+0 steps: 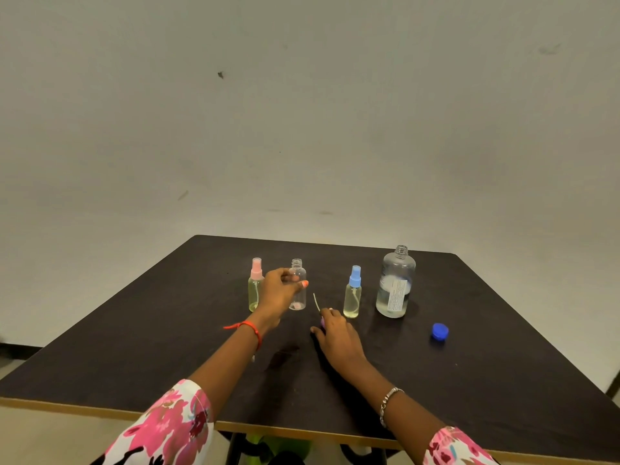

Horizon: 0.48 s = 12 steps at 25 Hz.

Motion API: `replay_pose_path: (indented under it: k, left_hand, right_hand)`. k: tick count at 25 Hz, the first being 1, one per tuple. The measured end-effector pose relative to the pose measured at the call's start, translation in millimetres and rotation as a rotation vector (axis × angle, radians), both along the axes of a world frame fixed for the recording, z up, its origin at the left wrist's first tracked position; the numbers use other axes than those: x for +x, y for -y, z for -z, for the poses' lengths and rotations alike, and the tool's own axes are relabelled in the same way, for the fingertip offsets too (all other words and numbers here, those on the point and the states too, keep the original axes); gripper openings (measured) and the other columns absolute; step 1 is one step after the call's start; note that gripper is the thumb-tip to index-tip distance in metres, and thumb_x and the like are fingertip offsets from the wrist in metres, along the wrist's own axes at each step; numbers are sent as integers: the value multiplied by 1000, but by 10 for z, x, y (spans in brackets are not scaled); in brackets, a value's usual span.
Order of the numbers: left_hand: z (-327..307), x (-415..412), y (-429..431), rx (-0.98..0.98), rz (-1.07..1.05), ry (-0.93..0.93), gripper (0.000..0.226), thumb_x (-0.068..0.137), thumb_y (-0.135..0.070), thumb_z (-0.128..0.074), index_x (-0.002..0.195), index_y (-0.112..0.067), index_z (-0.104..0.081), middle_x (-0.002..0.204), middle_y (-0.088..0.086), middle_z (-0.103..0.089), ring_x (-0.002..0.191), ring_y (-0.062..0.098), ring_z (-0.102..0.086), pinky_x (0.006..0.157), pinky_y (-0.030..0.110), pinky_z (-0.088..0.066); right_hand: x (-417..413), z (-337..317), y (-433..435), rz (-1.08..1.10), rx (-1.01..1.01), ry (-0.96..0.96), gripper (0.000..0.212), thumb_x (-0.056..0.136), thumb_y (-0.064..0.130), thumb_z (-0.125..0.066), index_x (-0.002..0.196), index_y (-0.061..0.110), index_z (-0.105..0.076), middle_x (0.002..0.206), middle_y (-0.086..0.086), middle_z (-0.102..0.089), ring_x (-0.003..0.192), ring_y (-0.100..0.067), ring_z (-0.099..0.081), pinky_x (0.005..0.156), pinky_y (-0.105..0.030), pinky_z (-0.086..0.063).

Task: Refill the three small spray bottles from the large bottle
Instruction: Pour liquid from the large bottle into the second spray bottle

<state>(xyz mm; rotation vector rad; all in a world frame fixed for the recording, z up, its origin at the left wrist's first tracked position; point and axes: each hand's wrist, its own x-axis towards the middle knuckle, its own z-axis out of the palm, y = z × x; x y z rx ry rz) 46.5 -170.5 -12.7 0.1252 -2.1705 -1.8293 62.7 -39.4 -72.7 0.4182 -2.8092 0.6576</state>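
Three small spray bottles stand in a row on the dark table (469, 380). The pink-capped bottle (256, 286) at the left holds yellowish liquid. The middle bottle (298, 298) is uncapped and looks empty; my left hand (280, 293) grips its side. The blue-capped bottle (353, 295) holds yellowish liquid. My right hand (335, 333) rests on the table holding a purple spray cap (322, 321) whose thin dip tube (316, 302) sticks up. The large clear bottle (396, 283) stands open at the right, partly full.
The large bottle's blue screw cap (440, 331) lies on the table to the right of the bottles. A plain wall rises behind the table. The table's light front edge (302, 431) runs below my forearms.
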Motion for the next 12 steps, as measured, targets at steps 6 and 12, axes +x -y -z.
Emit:
replay_pose_path:
  k: [6, 12]
  left_hand:
    - [8, 2, -7, -13, -1, -3, 36, 78, -6, -67, 112, -1, -56, 99, 6, -58, 97, 16, -54, 86, 26, -45]
    - [5, -2, 14, 7, -1, -13, 38, 76, -5, -69, 112, 0, -56, 99, 8, -59, 100, 19, -56, 89, 28, -46]
  right_hand:
    - [2, 7, -74, -13, -44, -27, 27, 90, 31, -52, 107, 10, -48, 111, -7, -52, 94, -21, -58, 73, -28, -45]
    - [-62, -319, -292, 88, -379, -561, 18, 76, -3, -57, 93, 4, -56, 91, -13, -61, 82, -24, -57, 72, -27, -38]
